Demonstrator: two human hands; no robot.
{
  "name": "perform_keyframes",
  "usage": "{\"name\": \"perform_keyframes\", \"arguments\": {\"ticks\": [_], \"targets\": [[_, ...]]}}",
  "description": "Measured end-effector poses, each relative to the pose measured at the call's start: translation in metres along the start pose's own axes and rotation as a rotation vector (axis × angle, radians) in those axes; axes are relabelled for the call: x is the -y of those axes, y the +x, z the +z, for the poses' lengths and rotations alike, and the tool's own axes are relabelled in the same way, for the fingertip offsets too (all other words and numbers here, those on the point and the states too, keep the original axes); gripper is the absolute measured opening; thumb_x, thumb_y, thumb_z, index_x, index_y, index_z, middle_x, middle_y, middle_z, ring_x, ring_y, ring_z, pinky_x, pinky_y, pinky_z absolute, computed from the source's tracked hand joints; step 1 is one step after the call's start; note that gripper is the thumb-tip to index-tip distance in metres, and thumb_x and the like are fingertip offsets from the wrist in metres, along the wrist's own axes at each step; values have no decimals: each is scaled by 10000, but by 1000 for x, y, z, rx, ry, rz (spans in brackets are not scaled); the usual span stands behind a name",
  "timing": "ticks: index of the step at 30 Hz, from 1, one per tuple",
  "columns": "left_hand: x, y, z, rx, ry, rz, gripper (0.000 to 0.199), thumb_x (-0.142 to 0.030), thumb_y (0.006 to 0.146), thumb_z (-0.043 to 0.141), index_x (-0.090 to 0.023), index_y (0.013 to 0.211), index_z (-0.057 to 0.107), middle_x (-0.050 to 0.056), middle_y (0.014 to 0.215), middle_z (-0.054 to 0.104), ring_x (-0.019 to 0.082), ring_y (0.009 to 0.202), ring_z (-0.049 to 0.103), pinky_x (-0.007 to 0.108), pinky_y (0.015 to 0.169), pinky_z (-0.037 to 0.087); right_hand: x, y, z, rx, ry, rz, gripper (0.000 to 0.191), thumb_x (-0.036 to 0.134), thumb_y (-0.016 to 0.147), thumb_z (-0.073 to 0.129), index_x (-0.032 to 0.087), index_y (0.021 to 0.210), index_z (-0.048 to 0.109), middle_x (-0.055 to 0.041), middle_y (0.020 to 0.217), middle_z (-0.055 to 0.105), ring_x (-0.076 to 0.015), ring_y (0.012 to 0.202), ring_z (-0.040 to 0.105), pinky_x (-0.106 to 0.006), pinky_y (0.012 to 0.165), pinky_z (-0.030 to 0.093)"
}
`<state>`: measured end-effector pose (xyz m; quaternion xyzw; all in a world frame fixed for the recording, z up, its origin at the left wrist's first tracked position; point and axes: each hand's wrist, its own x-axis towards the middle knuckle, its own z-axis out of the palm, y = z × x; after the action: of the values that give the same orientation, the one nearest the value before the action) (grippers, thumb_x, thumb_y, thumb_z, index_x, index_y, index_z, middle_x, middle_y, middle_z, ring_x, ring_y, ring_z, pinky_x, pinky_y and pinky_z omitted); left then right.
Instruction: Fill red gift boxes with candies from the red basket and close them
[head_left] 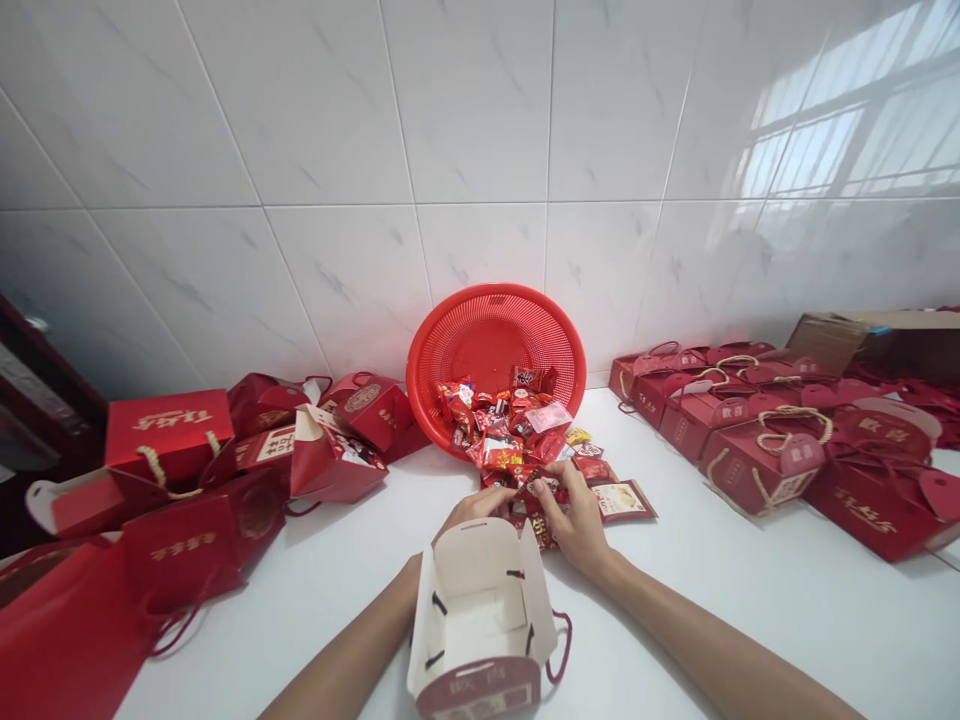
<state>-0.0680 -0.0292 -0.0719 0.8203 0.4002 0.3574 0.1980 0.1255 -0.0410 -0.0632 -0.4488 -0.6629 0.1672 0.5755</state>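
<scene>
Sweets [517, 440]: under and past fingers [561, 474], left hand [472, 507], right hand [576, 520] | long sides: many ways | touching, can't tell if gripping

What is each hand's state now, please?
Left hand: partly hidden by the white-lined red cardboard box; grip cannot be told.
Right hand: curled over small, shiny red-wrapped sweets; grip cannot be told.

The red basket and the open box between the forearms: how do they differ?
The red basket is round and tilted; the open box is four-sided and upright. The red basket is red inside, the open box pale. The red basket holds wrapped sweets, while none show in the open box. Both stand open.
</scene>
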Motion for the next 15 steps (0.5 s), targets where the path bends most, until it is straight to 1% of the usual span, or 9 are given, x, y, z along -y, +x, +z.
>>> {"name": "perform_keyframes", "arguments": {"ticks": [2,5,7,8,10,12,14,15], "targets": [[-1,2,-2,27,-64,-11,278,-323,762,713,-195,1008,738,22,760,675,155,650,558,275,637,473,0,1,0,-15,25,32,187,406,950,523,224,950,564,-48,893,661,-213,821,604,-322,721,473],[-5,5,-6,59,-199,-70,237,-318,774,704,-199,968,770,14,698,660,148,604,556,265,605,460,1,4,-1,-64,98,98,226,446,949,519,221,939,533,-35,860,639,-194,768,594,-310,693,474],[-9,7,-8,57,-296,-128,236,-346,799,689,-197,956,782,22,701,672,151,608,576,259,599,467,1,6,-1,-92,180,156,260,481,945,523,223,918,509,-18,823,616,-173,714,579,-290,649,474],[-11,8,-9,38,-337,-151,241,-362,808,686,-193,947,785,30,720,683,153,624,592,257,603,474,1,7,-1,-100,230,191,275,498,942,527,227,906,493,-4,787,597,-159,665,564,-276,605,466],[-13,10,-12,-48,-387,-180,248,-391,814,690,-183,910,785,48,775,701,161,671,623,253,618,491,1,8,0,-111,338,267,303,528,929,541,236,905,462,32,707,544,-132,541,515,-254,500,428],[-14,14,-16,-182,-407,-191,265,-425,803,705,-176,862,774,52,810,700,161,680,637,254,621,508,1,9,0,-115,420,320,327,548,912,560,244,921,440,58,673,510,-115,454,483,-247,435,394],[-14,19,-20,-326,-436,-213,315,-480,797,709,-175,865,754,45,819,689,156,653,641,267,629,533,1,9,1,-109,455,335,345,554,893,584,246,930,432,63,682,508,-114,435,506,-247,424,401],[-14,21,-21,-393,-465,-230,352,-512,795,706,-177,899,744,46,842,691,161,663,655,281,654,550,1,8,2,-100,459,332,349,553,887,592,245,926,432,62,689,510,-116,443,524,-248,431,412]]}}
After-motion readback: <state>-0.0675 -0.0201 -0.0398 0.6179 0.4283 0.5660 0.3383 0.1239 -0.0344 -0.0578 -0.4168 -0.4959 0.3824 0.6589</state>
